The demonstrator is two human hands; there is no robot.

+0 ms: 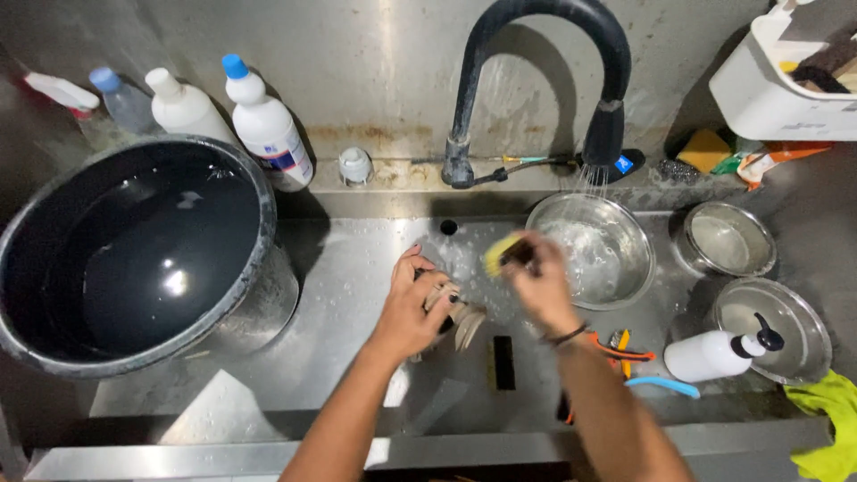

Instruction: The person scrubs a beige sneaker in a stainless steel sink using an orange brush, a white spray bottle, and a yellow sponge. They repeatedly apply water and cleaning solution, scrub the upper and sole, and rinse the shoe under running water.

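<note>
My left hand (411,308) is closed around a bundle of pale utensils (462,319) over the middle of the steel sink (357,259); their ends stick out to the right of my fingers. My right hand (536,281) grips a yellow sponge (502,253) just above and to the right of the bundle, blurred. Water sprays from the black bent faucet (603,134) into a steel bowl (596,250) right behind my right hand.
A large dark pot (134,250) full of water fills the left side. Several bottles (264,125) stand behind it. Two steel bowls (725,239), a white pump bottle (714,353), scissors (625,346), a yellow cloth (830,419) and a white rack (777,80) lie right.
</note>
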